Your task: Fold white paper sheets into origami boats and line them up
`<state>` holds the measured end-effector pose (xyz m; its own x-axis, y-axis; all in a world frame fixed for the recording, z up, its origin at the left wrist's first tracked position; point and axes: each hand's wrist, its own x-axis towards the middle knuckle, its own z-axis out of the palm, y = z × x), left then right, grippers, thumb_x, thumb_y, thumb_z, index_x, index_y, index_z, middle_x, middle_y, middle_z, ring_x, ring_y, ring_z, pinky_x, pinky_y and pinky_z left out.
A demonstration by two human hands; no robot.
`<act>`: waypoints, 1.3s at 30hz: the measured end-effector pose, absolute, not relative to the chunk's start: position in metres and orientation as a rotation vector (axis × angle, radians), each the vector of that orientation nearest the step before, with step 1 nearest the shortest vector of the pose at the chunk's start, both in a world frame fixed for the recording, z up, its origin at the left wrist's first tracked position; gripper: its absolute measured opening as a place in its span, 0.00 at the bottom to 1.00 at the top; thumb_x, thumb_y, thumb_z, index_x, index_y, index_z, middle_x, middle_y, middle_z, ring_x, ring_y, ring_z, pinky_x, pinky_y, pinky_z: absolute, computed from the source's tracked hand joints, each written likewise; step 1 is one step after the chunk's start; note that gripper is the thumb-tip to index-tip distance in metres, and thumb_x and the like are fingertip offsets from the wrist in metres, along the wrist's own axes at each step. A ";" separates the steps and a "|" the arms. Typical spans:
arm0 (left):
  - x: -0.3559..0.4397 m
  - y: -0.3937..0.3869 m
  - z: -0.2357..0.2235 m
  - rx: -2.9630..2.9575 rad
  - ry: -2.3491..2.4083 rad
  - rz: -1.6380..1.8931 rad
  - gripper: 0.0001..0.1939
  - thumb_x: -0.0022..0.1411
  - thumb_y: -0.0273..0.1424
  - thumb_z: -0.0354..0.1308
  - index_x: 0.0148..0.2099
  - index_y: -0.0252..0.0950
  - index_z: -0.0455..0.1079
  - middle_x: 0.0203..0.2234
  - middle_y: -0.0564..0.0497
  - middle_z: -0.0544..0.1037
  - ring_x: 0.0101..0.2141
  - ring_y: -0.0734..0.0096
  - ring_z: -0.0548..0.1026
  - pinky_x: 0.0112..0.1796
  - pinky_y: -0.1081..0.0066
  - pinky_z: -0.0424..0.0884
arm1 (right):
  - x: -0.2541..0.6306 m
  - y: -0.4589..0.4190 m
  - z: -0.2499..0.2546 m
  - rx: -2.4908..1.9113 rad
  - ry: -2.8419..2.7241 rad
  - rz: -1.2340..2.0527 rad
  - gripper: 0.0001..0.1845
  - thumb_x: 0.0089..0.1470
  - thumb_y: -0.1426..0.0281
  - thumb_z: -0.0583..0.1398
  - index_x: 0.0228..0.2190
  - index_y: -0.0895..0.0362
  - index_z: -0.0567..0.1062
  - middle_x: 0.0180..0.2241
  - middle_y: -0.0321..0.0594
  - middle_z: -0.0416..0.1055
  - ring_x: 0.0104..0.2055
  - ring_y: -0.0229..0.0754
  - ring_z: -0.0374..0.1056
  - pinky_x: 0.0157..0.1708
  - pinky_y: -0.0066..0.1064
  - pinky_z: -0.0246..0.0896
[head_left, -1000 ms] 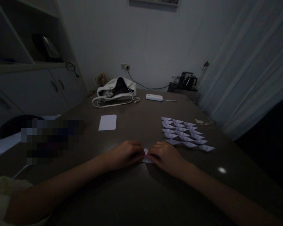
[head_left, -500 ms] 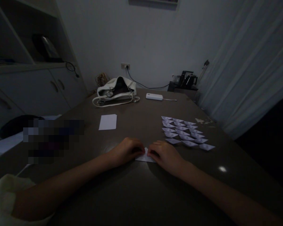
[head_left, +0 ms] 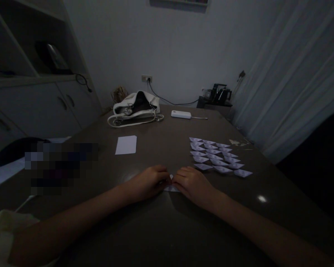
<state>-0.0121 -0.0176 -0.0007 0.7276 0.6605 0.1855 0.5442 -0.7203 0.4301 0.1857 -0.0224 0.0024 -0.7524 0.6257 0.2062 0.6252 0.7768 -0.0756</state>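
A small folded sheet of white paper (head_left: 171,188) lies on the dark table between my hands, mostly covered by them. My left hand (head_left: 153,180) is closed on its left side, fingers bent down to the paper. From the right, my right hand (head_left: 193,185) pinches the other side, its fingertips close to those of the left. A small white peak of the paper shows between the fingertips. Beyond my right hand, several folded paper boats (head_left: 215,157) stand in rows. Farther left lies a stack of white paper (head_left: 126,145).
At the table's far side are a white handbag (head_left: 136,109) and a white power bank (head_left: 180,114) with a short strap. A blurred-out patch (head_left: 61,167) covers things at the left edge. Kettles (head_left: 222,94) stand on a low cabinet behind.
My hands have closed in over the folded paper, so less of it shows. The fingertips are slightly closer together. The view has shifted a little.
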 end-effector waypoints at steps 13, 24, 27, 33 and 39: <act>-0.012 -0.013 -0.001 2.399 1.029 0.502 0.02 0.59 0.24 0.58 0.36 0.33 0.71 0.30 0.50 0.74 0.32 0.69 0.72 0.33 0.73 0.65 | 0.186 -0.018 0.004 -1.232 -2.434 0.499 0.07 0.48 0.76 0.64 0.30 0.57 0.72 0.30 0.35 0.70 0.33 0.37 0.65 0.31 0.27 0.52; -0.031 -0.004 0.002 2.169 1.257 0.336 0.09 0.54 0.33 0.61 0.37 0.34 0.72 0.30 0.51 0.74 0.31 0.67 0.70 0.31 0.72 0.63 | 0.205 -0.009 0.015 -1.350 -2.467 0.666 0.08 0.45 0.75 0.66 0.29 0.57 0.72 0.29 0.34 0.69 0.31 0.35 0.63 0.27 0.25 0.49; -0.036 -0.001 0.001 2.135 1.255 0.310 0.11 0.53 0.36 0.61 0.37 0.35 0.72 0.29 0.52 0.73 0.31 0.67 0.70 0.29 0.73 0.62 | 0.208 -0.007 0.017 -1.370 -2.483 0.706 0.08 0.44 0.75 0.66 0.28 0.58 0.72 0.28 0.34 0.69 0.30 0.35 0.63 0.27 0.25 0.49; -0.024 -0.009 0.006 2.120 1.282 0.392 0.13 0.59 0.39 0.55 0.39 0.34 0.70 0.28 0.52 0.73 0.29 0.68 0.70 0.30 0.72 0.62 | 0.209 -0.004 0.017 -1.389 -2.492 0.773 0.07 0.45 0.73 0.66 0.28 0.58 0.72 0.27 0.34 0.68 0.29 0.35 0.63 0.25 0.25 0.50; -0.001 -0.021 -0.006 2.290 1.435 0.577 0.16 0.55 0.43 0.59 0.37 0.36 0.67 0.33 0.50 0.74 0.37 0.60 0.69 0.39 0.62 0.59 | 0.212 -0.002 0.015 -1.338 -2.503 0.763 0.08 0.44 0.73 0.66 0.27 0.58 0.71 0.28 0.34 0.70 0.29 0.36 0.64 0.27 0.25 0.51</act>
